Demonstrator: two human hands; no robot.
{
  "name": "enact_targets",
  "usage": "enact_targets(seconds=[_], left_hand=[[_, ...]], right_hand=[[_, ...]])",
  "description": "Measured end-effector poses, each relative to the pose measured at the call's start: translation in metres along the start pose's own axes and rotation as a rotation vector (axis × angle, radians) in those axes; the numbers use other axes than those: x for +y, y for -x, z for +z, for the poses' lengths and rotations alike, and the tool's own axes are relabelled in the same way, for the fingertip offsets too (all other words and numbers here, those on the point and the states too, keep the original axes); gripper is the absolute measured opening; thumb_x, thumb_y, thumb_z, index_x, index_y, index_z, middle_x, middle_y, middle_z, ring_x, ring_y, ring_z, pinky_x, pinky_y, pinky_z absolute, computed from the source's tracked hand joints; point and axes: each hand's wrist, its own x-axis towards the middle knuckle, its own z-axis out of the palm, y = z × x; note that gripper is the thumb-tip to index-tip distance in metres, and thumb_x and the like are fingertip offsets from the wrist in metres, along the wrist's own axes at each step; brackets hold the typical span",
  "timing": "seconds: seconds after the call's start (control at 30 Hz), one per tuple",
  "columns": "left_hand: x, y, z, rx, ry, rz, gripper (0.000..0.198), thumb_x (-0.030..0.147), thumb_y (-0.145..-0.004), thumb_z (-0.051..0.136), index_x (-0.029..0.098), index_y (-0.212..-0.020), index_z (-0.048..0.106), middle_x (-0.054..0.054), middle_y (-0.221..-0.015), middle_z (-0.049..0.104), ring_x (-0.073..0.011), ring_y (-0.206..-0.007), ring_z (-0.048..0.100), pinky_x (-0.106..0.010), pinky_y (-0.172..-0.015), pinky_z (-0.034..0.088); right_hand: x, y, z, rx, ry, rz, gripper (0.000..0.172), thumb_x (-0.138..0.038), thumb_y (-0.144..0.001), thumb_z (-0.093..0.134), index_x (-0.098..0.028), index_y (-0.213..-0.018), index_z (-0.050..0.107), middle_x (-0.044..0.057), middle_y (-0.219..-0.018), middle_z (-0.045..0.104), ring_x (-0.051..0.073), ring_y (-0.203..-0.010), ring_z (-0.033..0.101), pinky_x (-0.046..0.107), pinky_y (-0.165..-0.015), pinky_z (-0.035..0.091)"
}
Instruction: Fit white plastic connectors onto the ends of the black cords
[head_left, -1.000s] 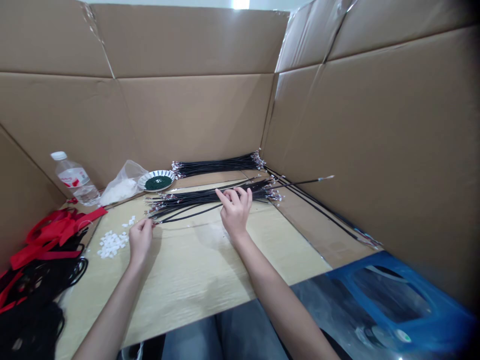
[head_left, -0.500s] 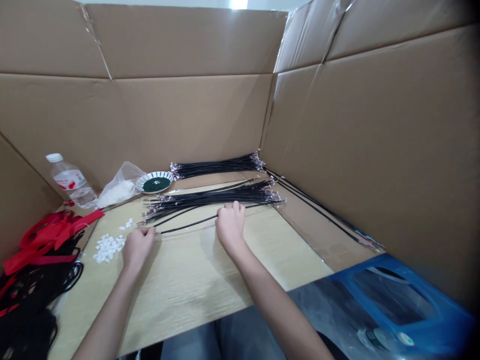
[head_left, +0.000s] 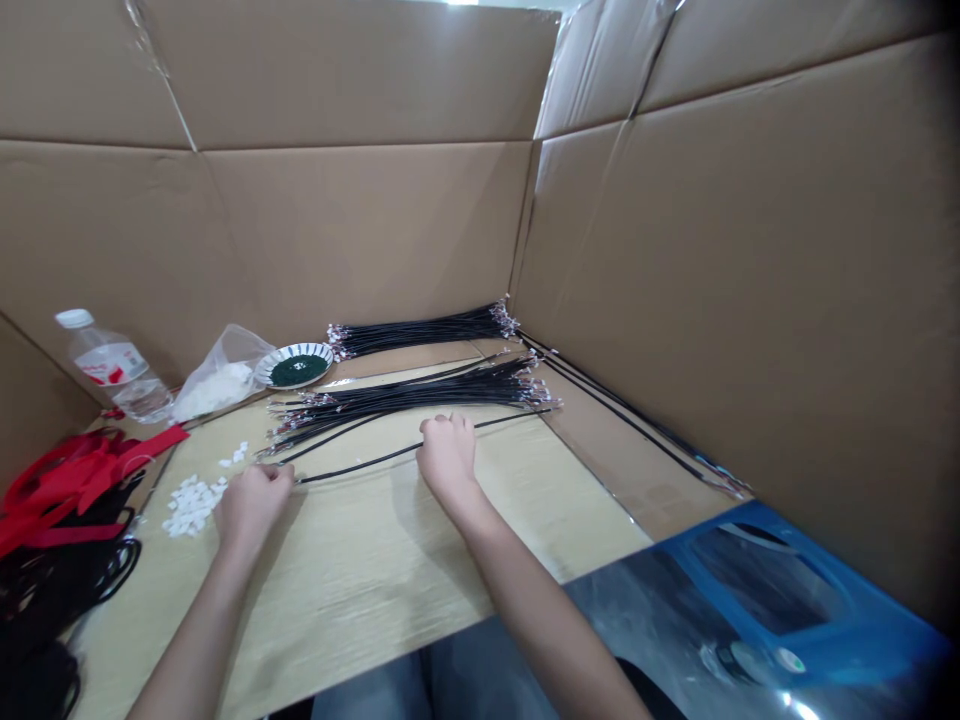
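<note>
A single black cable (head_left: 360, 462) lies stretched across the pale wooden board (head_left: 375, 560). My right hand (head_left: 447, 455) is closed on it near the middle. My left hand (head_left: 251, 500) is closed in a pinch round the cable's left end. Just behind the hands lies a loose bundle of black cables (head_left: 405, 395) with small connector ends. A second, tidier bundle (head_left: 420, 330) rests against the back cardboard wall. A heap of small white plastic pieces (head_left: 189, 500) sits left of my left hand.
Cardboard walls (head_left: 750, 250) enclose the work area at the back and right. At the left stand a water bottle (head_left: 109, 365), a clear bag of white pieces (head_left: 221, 375) and a small dish of dark green bits (head_left: 294, 366). Red straps (head_left: 67, 480) and a blue object (head_left: 787, 610) flank the board.
My right hand drew one cable out of the loose bundle toward me and closed on it. My left hand slid left and nearer with the cable's end.
</note>
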Motion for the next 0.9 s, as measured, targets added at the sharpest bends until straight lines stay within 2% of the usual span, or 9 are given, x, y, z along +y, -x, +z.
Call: enact_targets(seconds=[0.13, 0.23, 0.33, 0.53, 0.73, 0.9], left_hand=[[0.003, 0.003, -0.006, -0.013, -0.014, -0.023, 0.041, 0.043, -0.077, 0.036, 0.022, -0.073, 0.071, -0.016, -0.081, 0.07, -0.0371, -0.084, 0.062, -0.034, -0.055, 0.037], [0.004, 0.005, -0.006, -0.053, -0.024, 0.015, 0.039, 0.041, -0.077, 0.035, 0.022, -0.064, 0.066, -0.016, -0.078, 0.069, -0.0361, -0.083, 0.062, -0.033, -0.055, 0.036], [0.007, 0.007, -0.003, -0.084, -0.02, 0.076, 0.035, 0.04, -0.075, 0.037, 0.022, -0.055, 0.059, -0.013, -0.072, 0.067, -0.0332, -0.078, 0.061, -0.031, -0.054, 0.034], [0.01, 0.013, 0.004, -0.168, 0.085, 0.252, 0.033, 0.034, -0.073, 0.039, 0.02, -0.043, 0.044, -0.005, -0.047, 0.053, -0.0214, -0.054, 0.053, -0.028, -0.05, 0.027], [0.008, 0.013, 0.004, -0.196, 0.139, 0.292, 0.032, 0.031, -0.072, 0.039, 0.019, -0.042, 0.045, -0.002, -0.043, 0.048, -0.0179, -0.048, 0.048, -0.027, -0.049, 0.023], [0.006, 0.009, 0.003, -0.172, 0.226, 0.302, 0.028, 0.029, -0.073, 0.039, 0.019, -0.05, 0.053, -0.002, -0.049, 0.054, -0.0193, -0.054, 0.053, -0.027, -0.05, 0.028]], right_hand=[[0.001, 0.001, -0.001, -0.132, -0.052, 0.017, 0.029, -0.004, -0.071, 0.054, -0.014, -0.093, 0.07, 0.014, -0.092, 0.07, 0.026, -0.09, 0.06, 0.032, -0.073, 0.036], [0.001, 0.002, -0.001, -0.234, -0.12, -0.035, 0.036, -0.007, -0.069, 0.056, -0.019, -0.101, 0.068, 0.01, -0.098, 0.07, 0.022, -0.089, 0.063, 0.028, -0.07, 0.039], [0.001, 0.004, 0.0, -0.333, -0.197, -0.153, 0.036, -0.008, -0.065, 0.058, -0.023, -0.096, 0.069, 0.004, -0.097, 0.07, 0.018, -0.086, 0.063, 0.023, -0.065, 0.039], [-0.008, 0.01, -0.004, -0.497, -0.322, -0.434, 0.022, -0.015, -0.062, 0.062, -0.021, -0.082, 0.07, -0.001, -0.08, 0.07, 0.014, -0.072, 0.06, 0.02, -0.057, 0.037], [-0.014, 0.013, -0.005, -0.498, -0.363, -0.529, 0.013, -0.018, -0.069, 0.058, -0.018, -0.075, 0.069, 0.0, -0.075, 0.069, 0.012, -0.066, 0.058, 0.02, -0.055, 0.034], [-0.014, 0.014, -0.004, -0.466, -0.366, -0.545, 0.011, -0.016, -0.068, 0.058, -0.019, -0.072, 0.069, 0.0, -0.074, 0.068, 0.012, -0.067, 0.057, 0.021, -0.057, 0.034]])
